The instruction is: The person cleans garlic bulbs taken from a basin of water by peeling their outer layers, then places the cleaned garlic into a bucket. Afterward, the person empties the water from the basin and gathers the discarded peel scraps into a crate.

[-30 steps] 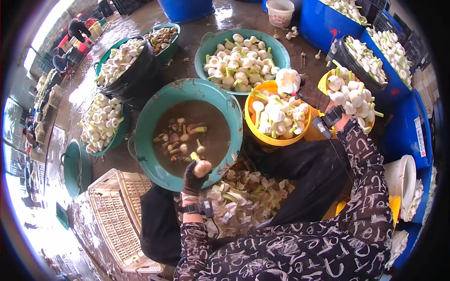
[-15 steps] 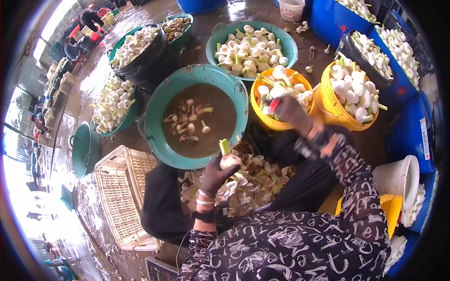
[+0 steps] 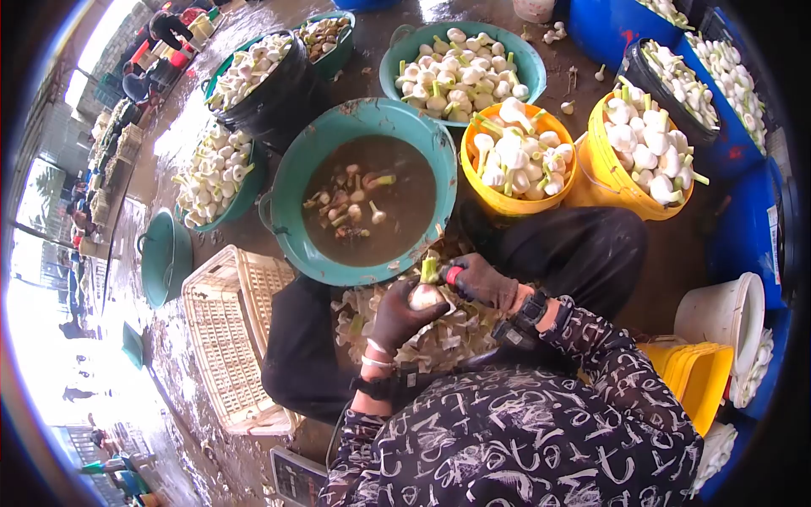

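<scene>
My left hand [image 3: 395, 317], in a dark glove, grips a garlic bulb [image 3: 427, 297] with its cut green stem pointing up. Close beside the stem is my gloved right hand [image 3: 488, 283], closed around a red-handled knife [image 3: 454, 275] whose blade I cannot make out. Below both hands, garlic skins and leaf scraps [image 3: 443, 342] are heaped between my legs. Just beyond them stands a green tub [image 3: 283, 190] of murky water with several unpeeled bulbs [image 3: 346, 203] in it.
Yellow buckets of peeled garlic [image 3: 473, 182] [image 3: 596, 135] stand ahead right, behind a raised knee. A green basin [image 3: 541, 72] holds more garlic. A white plastic crate [image 3: 211, 313] lies left; a white bucket [image 3: 688, 313] and blue bins [image 3: 748, 245] stand right. People work far left.
My right hand has come back from over the nearer yellow bucket to the bulb, still holding the red-handled knife. My left hand keeps hold of the bulb. The view has shifted slightly.
</scene>
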The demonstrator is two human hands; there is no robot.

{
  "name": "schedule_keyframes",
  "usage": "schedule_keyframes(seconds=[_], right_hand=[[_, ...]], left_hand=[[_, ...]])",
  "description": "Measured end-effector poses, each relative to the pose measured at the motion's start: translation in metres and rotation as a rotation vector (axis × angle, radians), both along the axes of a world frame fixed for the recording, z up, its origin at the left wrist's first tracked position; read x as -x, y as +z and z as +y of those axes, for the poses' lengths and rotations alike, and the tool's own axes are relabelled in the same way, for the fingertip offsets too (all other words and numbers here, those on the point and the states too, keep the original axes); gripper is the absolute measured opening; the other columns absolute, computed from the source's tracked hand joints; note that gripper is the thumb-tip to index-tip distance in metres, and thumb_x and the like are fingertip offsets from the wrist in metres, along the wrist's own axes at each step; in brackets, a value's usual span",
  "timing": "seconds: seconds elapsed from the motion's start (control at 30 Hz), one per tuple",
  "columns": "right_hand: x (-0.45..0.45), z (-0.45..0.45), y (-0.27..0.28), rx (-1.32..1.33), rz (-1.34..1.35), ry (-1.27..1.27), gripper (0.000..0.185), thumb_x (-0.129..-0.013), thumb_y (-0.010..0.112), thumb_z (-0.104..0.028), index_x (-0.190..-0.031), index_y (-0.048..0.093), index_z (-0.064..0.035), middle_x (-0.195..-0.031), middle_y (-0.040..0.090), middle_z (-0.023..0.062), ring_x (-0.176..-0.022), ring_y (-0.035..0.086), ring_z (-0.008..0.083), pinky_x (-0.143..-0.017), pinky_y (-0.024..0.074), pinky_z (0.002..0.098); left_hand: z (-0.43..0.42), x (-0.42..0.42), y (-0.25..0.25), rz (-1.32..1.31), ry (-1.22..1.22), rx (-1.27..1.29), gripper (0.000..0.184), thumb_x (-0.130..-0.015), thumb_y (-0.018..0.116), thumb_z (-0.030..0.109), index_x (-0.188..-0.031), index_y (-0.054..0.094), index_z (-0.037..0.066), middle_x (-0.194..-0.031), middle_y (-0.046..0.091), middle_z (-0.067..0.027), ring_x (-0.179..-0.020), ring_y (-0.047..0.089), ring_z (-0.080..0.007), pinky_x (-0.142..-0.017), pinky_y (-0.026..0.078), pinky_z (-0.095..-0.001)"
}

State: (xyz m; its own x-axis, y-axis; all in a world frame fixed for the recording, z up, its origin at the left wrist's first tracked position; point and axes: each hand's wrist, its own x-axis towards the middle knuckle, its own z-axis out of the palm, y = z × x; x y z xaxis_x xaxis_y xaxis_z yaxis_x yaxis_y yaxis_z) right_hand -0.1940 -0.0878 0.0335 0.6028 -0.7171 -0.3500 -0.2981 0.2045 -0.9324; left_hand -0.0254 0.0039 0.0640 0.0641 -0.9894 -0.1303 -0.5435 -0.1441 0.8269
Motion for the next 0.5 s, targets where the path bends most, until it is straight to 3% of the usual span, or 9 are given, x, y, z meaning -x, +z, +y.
schedule_keyframes(seconds=[0.03, 0.1, 0.17, 0.2, 0.23, 0.33, 0.37, 0.43, 0.5], right_hand=[[0.0, 0.001, -0.006, -0.215, -0.009, -0.048, 0.022, -0.082, 0.059, -0.022, -0.082, 0.063, -0.0002, -0.066, 0.062, 0.0111, -0.059, 0.052, 0.0131, -0.058, 0.044, 0.0344], [-0.003, 0.007, -0.008, -0.118, 0.102, 0.006, 0.024, -0.082, 0.062, -0.024, -0.083, 0.064, -0.0006, -0.066, 0.063, 0.0102, -0.062, 0.051, 0.0101, -0.059, 0.0436, 0.0323], [-0.006, 0.016, -0.017, 0.138, -0.121, -0.039, 0.024, -0.081, 0.063, -0.024, -0.084, 0.064, 0.0005, -0.065, 0.062, 0.0107, -0.062, 0.05, 0.0102, -0.058, 0.043, 0.0324], [-0.008, 0.012, -0.022, 0.139, -0.161, 0.001, 0.023, -0.081, 0.061, -0.021, -0.086, 0.064, 0.0012, -0.067, 0.062, 0.011, -0.063, 0.05, 0.0107, -0.059, 0.0435, 0.0324], [-0.006, 0.011, -0.026, 0.128, -0.164, 0.008, 0.023, -0.081, 0.061, -0.021, -0.086, 0.064, 0.0012, -0.067, 0.062, 0.011, -0.063, 0.05, 0.0107, -0.059, 0.0435, 0.0324], [-0.003, 0.009, -0.008, 0.182, -0.095, 0.085, 0.021, -0.083, 0.057, -0.019, -0.086, 0.064, 0.0004, -0.071, 0.063, 0.0094, -0.064, 0.052, 0.0113, -0.058, 0.0439, 0.0304], [-0.002, 0.007, -0.006, 0.183, -0.098, 0.086, 0.021, -0.083, 0.057, -0.019, -0.086, 0.064, 0.0004, -0.071, 0.063, 0.0094, -0.064, 0.052, 0.0113, -0.058, 0.0439, 0.0304], [0.004, 0.007, -0.002, -0.392, -0.238, -0.005, 0.022, -0.085, 0.056, -0.022, -0.088, 0.063, -0.0021, -0.073, 0.063, 0.0077, -0.065, 0.056, 0.0123, -0.055, 0.0447, 0.0276], [0.003, 0.01, 0.0, -0.491, -0.289, 0.002, 0.024, -0.086, 0.055, -0.025, -0.097, 0.06, -0.0042, -0.075, 0.061, 0.0066, -0.064, 0.058, 0.0133, -0.054, 0.0463, 0.0256]], left_hand=[[0.002, -0.002, -0.001, 0.082, 0.006, -0.032, 0.054, -0.061, 0.078, 0.03, -0.104, 0.06, 0.002, -0.096, 0.063, -0.0141, -0.088, 0.061, -0.0271, -0.077, 0.047, -0.0367], [0.001, 0.003, 0.002, -0.15, -0.026, 0.115, 0.049, -0.063, 0.077, 0.034, -0.095, 0.061, 0.001, -0.087, 0.062, -0.0156, -0.077, 0.061, -0.0303, -0.072, 0.048, -0.0376], [0.0, 0.009, 0.009, -0.131, -0.048, 0.09, 0.049, -0.062, 0.077, 0.036, -0.093, 0.061, 0.002, -0.085, 0.061, -0.0169, -0.075, 0.06, -0.0329, -0.071, 0.048, -0.0384], [0.002, 0.006, 0.009, -0.224, -0.07, 0.14, 0.051, -0.062, 0.078, 0.033, -0.099, 0.061, 0.002, -0.087, 0.062, -0.0143, -0.077, 0.061, -0.0273, -0.073, 0.048, -0.0355], [0.002, 0.003, 0.007, -0.226, -0.064, 0.129, 0.051, -0.062, 0.078, 0.033, -0.099, 0.061, 0.002, -0.087, 0.062, -0.0143, -0.077, 0.061, -0.0273, -0.073, 0.048, -0.0355], [0.001, -0.004, 0.014, 0.161, -0.037, -0.096, 0.055, -0.066, 0.078, 0.027, -0.11, 0.058, -0.001, -0.097, 0.063, -0.0071, -0.086, 0.058, -0.0119, -0.079, 0.046, -0.0278], [0.001, -0.007, 0.007, 0.158, -0.035, -0.095, 0.055, -0.066, 0.078, 0.027, -0.11, 0.058, -0.001, -0.097, 0.063, -0.0071, -0.086, 0.058, -0.0119, -0.079, 0.046, -0.0278], [0.004, -0.013, -0.013, 0.331, 0.032, -0.084, 0.052, -0.067, 0.076, 0.024, -0.108, 0.058, -0.002, -0.097, 0.063, -0.0057, -0.085, 0.058, -0.0129, -0.081, 0.046, -0.0278], [0.003, -0.008, -0.014, 0.46, 0.02, -0.121, 0.058, -0.067, 0.077, 0.021, -0.114, 0.054, -0.004, -0.103, 0.061, -0.0061, -0.09, 0.058, -0.0144, -0.084, 0.046, -0.0285]])
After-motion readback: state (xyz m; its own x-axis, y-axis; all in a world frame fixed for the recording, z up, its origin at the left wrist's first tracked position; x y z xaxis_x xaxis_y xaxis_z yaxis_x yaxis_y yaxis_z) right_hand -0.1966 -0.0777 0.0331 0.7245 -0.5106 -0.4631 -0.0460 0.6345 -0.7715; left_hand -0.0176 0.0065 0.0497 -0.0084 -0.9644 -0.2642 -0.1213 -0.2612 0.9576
